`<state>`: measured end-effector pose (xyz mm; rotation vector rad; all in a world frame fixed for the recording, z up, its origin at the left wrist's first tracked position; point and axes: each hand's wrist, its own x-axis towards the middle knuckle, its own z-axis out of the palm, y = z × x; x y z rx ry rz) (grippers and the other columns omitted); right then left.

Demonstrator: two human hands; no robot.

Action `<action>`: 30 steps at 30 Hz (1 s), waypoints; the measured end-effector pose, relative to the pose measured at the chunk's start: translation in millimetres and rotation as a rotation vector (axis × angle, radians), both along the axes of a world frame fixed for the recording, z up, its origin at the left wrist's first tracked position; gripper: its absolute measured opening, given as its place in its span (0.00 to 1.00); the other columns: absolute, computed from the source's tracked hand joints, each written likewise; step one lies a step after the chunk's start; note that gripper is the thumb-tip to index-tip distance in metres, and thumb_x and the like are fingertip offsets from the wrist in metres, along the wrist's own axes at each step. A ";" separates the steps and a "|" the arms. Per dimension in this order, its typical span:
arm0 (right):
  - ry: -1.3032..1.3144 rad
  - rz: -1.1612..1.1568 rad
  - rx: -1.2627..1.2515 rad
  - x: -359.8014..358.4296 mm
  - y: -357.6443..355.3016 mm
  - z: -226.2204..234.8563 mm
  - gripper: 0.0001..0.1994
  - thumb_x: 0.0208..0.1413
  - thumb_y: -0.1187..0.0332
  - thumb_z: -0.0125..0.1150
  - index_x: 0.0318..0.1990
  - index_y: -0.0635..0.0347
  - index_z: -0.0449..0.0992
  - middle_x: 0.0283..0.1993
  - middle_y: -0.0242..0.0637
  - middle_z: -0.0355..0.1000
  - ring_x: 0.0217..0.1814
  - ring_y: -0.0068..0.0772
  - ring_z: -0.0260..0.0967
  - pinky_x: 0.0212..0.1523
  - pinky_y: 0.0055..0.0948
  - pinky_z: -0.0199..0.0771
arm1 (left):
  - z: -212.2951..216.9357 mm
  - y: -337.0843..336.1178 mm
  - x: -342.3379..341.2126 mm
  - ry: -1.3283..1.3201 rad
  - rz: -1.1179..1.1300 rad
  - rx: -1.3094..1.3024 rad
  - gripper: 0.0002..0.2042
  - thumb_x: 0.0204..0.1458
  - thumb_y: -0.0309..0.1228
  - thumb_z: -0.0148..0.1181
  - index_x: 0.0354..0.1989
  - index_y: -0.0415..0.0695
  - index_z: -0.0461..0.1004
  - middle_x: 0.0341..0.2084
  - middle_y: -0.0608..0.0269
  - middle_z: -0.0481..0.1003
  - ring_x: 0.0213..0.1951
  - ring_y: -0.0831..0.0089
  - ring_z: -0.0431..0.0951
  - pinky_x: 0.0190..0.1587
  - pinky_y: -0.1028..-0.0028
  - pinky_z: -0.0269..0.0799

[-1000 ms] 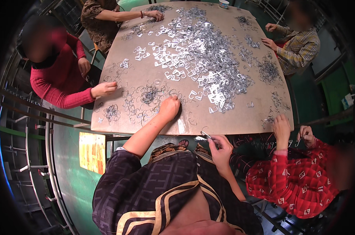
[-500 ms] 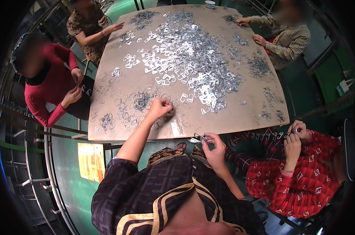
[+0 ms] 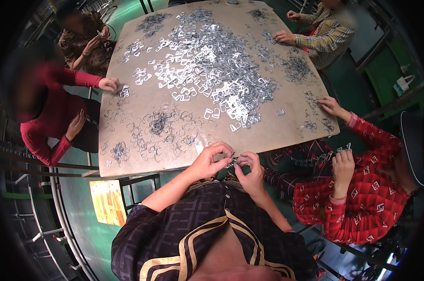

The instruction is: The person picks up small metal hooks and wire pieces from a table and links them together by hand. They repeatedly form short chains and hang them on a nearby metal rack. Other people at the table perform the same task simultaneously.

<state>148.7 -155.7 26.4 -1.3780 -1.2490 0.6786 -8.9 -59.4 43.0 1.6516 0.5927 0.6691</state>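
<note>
here, left hand (image 3: pixel 211 161) and right hand (image 3: pixel 250 165) pinching one small metal clip (image 3: pixel 231 162) between fingertips, at the table (image 3: pixel 287 100) near edge, heap of metal clips (image 3: pixel 207 63) mid-table

One head-worn fisheye looks steeply down over the table (image 3: pixel 287 93), close above the wearer's chest.

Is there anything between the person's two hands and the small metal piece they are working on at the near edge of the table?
Nothing visible is in the way. The left hand and right hand meet at the table's near edge, and their fingertips already pinch the small metal piece between them. The pile of metal clips lies farther out.
</note>
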 end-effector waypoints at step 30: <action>-0.537 -0.145 -0.285 39.9 115.1 -109.0 0.16 0.44 0.76 0.65 0.43 0.48 0.80 0.42 0.42 0.65 0.49 0.46 0.63 0.51 0.42 0.64 | 6.7 -27.7 11.9 -0.025 -0.135 0.056 0.04 0.56 0.24 0.55 0.37 0.38 0.68 0.35 0.59 0.72 0.35 0.72 0.73 0.38 0.74 0.70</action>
